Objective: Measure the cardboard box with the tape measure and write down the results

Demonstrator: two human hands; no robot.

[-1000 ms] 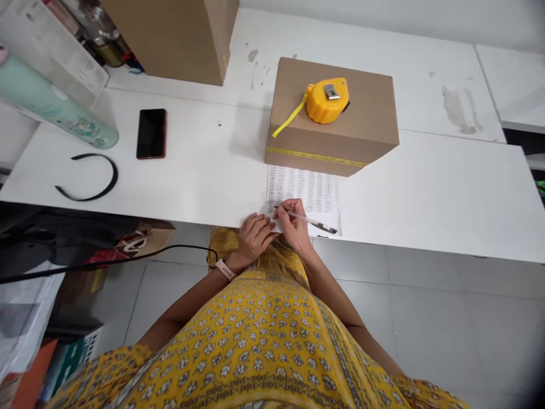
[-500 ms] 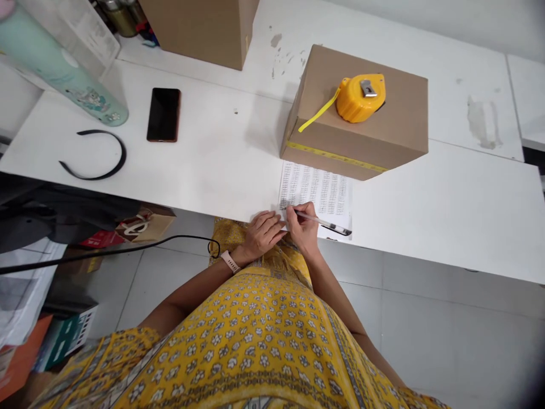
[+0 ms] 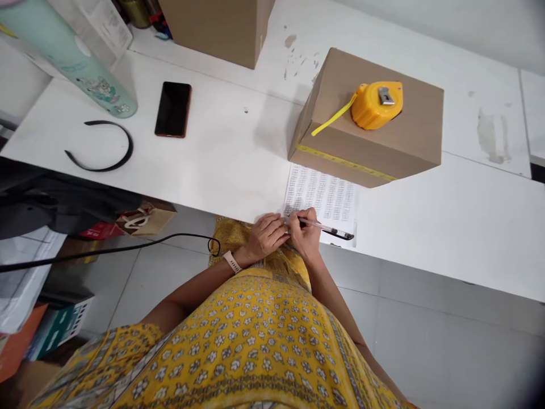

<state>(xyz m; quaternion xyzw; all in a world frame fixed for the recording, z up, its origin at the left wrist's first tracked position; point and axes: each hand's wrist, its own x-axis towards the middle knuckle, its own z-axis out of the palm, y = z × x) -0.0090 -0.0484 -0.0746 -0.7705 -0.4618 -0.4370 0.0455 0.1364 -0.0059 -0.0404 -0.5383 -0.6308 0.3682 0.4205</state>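
Observation:
My right hand (image 3: 305,235) is closed around a clear-barrelled pen (image 3: 327,228), its tip low over the near left part of a printed sheet (image 3: 321,196). Rows of small text in columns cover the sheet, which lies at the table's front edge with its far end against a cardboard box (image 3: 366,136). My left hand (image 3: 266,237) lies flat with fingers stretched out at the table edge, beside the sheet's near left corner and close to my right hand. On top of the box sits a yellow tape measure (image 3: 377,105). A yellow measuring strip (image 3: 344,163) runs along the box's front face.
A phone (image 3: 173,109), a black headband (image 3: 128,149) and a mint-green bottle (image 3: 102,94) are on the left of the white table (image 3: 221,165). Another cardboard box (image 3: 221,28) stands at the back. A black cable (image 3: 106,250) crosses below the table edge at left.
The whole view has shifted and turned slightly. My right hand still grips the pen at the sheet, with its fingers a little differently bent. My left hand stays at the edge.

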